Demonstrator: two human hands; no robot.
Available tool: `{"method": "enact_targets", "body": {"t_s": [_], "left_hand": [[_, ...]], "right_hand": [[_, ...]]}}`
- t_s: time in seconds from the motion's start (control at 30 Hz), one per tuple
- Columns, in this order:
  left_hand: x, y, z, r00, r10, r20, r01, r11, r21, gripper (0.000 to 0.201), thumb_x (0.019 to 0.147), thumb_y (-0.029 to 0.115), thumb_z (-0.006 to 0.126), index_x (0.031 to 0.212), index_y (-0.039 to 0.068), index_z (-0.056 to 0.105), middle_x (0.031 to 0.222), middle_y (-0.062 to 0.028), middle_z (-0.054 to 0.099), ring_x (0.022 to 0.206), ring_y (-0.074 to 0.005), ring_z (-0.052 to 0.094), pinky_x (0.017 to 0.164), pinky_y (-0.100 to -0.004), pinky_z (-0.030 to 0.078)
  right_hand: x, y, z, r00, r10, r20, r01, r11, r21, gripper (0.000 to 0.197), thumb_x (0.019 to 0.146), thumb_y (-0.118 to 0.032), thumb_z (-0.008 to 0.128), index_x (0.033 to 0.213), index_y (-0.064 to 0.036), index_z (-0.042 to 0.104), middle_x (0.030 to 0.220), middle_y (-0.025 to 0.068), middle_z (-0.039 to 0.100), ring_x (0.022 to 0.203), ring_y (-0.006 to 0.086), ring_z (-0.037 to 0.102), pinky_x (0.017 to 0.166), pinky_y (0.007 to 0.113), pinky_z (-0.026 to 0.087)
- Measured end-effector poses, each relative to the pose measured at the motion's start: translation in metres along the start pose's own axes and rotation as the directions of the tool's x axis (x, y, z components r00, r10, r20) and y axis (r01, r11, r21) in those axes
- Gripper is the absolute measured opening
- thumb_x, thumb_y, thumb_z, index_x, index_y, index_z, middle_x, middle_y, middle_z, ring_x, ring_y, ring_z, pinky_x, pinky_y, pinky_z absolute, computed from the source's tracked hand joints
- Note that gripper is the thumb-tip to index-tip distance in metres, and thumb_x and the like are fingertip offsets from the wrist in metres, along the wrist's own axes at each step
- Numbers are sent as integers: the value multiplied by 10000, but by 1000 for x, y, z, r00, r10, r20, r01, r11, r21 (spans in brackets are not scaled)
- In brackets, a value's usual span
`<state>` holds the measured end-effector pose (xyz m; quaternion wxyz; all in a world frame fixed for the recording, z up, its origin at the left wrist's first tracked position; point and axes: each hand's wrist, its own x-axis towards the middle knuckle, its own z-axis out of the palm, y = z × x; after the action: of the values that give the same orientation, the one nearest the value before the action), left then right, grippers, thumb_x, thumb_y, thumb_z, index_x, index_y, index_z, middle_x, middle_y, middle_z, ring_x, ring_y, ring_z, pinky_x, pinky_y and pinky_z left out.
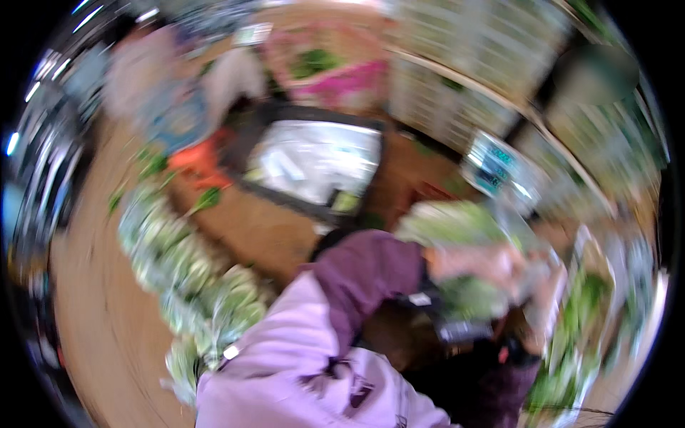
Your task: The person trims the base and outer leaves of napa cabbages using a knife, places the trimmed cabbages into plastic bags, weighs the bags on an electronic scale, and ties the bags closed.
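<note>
Gripping a bagged bunch of greens (467, 294), both hands' fingers seem wrapped around it, though blur hides detail.

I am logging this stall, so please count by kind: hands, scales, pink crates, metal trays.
Hands: 2, the left hand and the right hand
Scale: 1
Pink crate: 1
Metal tray: 1
Total: 5
</note>
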<state>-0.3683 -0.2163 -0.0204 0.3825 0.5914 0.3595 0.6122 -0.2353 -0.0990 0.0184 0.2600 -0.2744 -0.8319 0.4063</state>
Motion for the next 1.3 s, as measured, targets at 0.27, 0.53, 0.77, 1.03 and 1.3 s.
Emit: {"method": "enact_targets", "body": {"t_s": [0.27,0.53,0.77,1.03,1.3], "left_hand": [[-34,-42,-49,824,-78,-561,501,561,659,182,716,196,651,750,17,655,622,-121,623,512,-169,591,524,-336,470],[-28,-57,-68,589,-357,-725,432,897,-91,379,959,341,445,728,71,578,580,-8,536,555,-177,554,647,-324,484],[-26,-17,-66,919,-381,-101,329,883,-336,432,977,369,367,713,59,509,624,0,465,642,-133,491,713,-276,450],[-131,-77,-73,700,-704,-120,662,703,-260,458,965,422,392,653,87,423,564,19,376,559,-104,403,661,-263,414],[-139,-111,-91,774,-608,-179,322,620,-715,495,951,475,369,618,110,405,507,5,346,479,-127,332,697,-346,431]], "right_hand": [[-40,129,-39,793,597,-125,-314,576,755,264,864,-246,566,665,-76,538,581,10,500,484,93,448,446,221,364],[-20,98,24,752,656,-67,53,41,998,289,927,-343,444,881,-74,537,823,33,589,751,165,561,736,289,456],[28,79,-12,925,317,210,-183,-114,977,274,899,-225,396,683,-93,500,485,-52,291,436,89,241,433,255,227],[17,237,15,503,823,263,-285,-130,950,327,956,-270,310,686,-127,428,477,-76,228,394,79,194,387,252,172],[-7,248,6,676,689,261,-216,-154,964,349,957,-259,326,661,-108,432,462,-76,252,388,80,238,402,246,231]]}}
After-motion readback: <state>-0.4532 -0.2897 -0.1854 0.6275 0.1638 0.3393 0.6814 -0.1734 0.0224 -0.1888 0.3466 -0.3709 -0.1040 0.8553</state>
